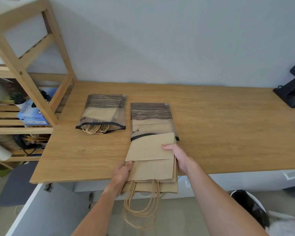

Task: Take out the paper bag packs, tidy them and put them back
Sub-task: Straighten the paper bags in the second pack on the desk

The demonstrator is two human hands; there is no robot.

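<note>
Item 1, L hand (122, 174): closed on near-left edge of paper bag stack (152, 164), thumb on top, fingers under.

Item 2, R hand (175, 156): clamps stack's right edge, thumb across top sheet, fingers hidden beneath.

Item 3, paper bag stack: brown, flat, several bags; far end sits inside mouth of right pouch (152, 120), near end overhangs table (220, 133) edge. Twine handles (141, 206) dangle toward the person, below table level. Long axis runs near-to-far, in line w/ pouch.

Item 4, right pouch: striped top, black zip mouth facing the person, just beyond both hands. Both hands abt equally near; R hand slightly further fwd.

Item 5, left pouch (103, 111): same type, apart to the left, own bags inside, handle loops poking from mouth.

Item 6, wooden shelf (24, 68) at far left; black device (293, 89) far right.

Judgement: stack is partway in/out; direction can't be told. Any move goes along the long axis, straight thru the pouch mouth.
</note>
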